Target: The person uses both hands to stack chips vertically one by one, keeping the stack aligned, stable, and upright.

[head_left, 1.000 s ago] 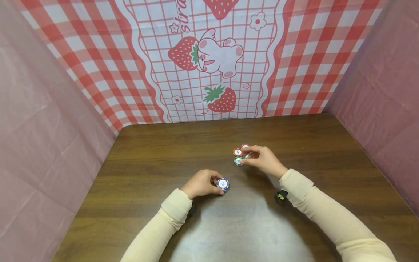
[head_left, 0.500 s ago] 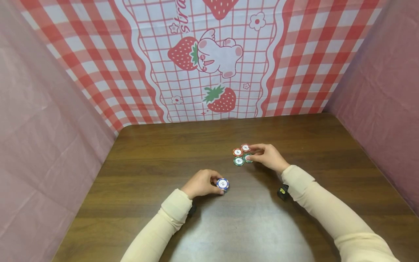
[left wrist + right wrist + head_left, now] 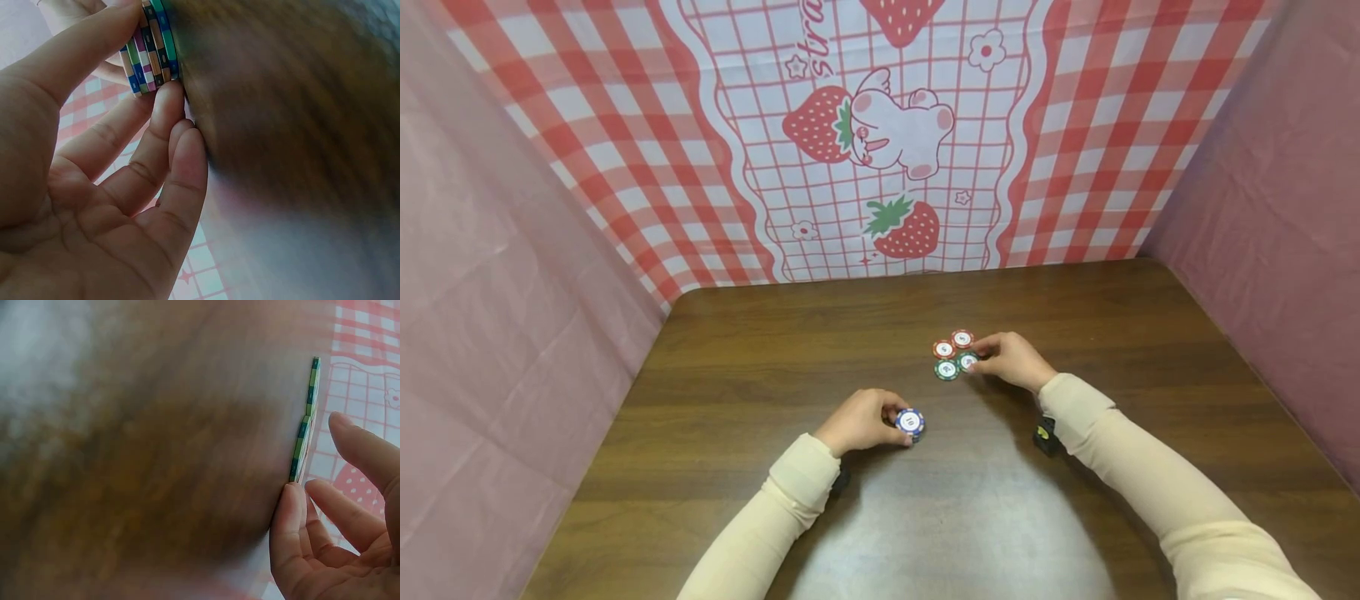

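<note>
1. Head view, left: my left hand (image 3: 861,421) grips a stack of chips (image 3: 910,422), thumb on the near side, fingers on the far side. Over the last second I see no clear change in this grip.
2. Middle: the stack, topped by a blue chip marked 10, stands on the wooden table (image 3: 737,375). From the left wrist I count several edge colours, black and purple among them.
3. Right of the stack and farther off: four chips lie flat and close together. On the left are a red chip (image 3: 943,349) and, nearer, a green chip (image 3: 947,369); on the right are a second red chip (image 3: 962,338), the farthest, and a second green chip (image 3: 968,362).
4. Right: my right hand (image 3: 1017,362) has drawn rightward, uncovering the right-hand pair. Its thumb and fingers stand apart and appear to grip nothing; they border the second green chip, though I cannot tell whether they touch it.
5. Meaning, in my judgement: all four chips are laid out, while the stack remains held apart from them.
</note>
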Action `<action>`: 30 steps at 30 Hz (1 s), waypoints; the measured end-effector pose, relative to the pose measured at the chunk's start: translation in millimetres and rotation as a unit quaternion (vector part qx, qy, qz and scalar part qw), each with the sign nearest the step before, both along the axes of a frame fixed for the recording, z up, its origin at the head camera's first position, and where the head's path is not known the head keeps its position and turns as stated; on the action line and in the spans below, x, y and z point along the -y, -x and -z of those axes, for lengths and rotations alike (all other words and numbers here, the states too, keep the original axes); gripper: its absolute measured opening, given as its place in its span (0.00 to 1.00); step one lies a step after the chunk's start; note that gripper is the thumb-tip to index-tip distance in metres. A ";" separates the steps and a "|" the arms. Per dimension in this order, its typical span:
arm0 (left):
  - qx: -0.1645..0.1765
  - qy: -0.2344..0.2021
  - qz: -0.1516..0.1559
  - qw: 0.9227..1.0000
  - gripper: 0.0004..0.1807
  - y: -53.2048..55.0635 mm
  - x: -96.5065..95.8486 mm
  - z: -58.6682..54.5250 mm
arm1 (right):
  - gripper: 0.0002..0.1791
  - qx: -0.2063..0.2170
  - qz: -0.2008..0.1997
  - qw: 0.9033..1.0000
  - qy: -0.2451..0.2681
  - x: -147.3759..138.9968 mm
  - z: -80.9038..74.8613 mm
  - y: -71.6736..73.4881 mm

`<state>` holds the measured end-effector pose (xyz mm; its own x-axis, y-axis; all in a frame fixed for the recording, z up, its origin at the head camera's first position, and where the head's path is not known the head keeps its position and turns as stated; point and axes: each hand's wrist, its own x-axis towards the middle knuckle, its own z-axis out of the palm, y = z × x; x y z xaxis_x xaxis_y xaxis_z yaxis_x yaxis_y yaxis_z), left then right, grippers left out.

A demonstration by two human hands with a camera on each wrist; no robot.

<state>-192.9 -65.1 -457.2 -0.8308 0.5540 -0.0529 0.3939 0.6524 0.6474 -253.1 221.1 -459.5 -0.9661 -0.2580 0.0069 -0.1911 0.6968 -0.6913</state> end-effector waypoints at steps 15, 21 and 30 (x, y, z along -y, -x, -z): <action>0.002 0.004 -0.003 1.000 0.20 1.2 0.0 1.3 | 0.23 -0.019 -0.006 0.997 -0.071 7.2 -3.2 4.1; 0.004 0.004 -0.004 1.000 0.20 0.9 -0.2 0.7 | 0.19 -0.029 -0.009 0.995 -0.091 8.6 -5.5 3.8; 0.005 0.011 -0.008 1.000 0.20 1.1 -0.7 0.7 | 0.16 -0.038 -0.017 0.993 -0.110 7.8 -6.6 4.9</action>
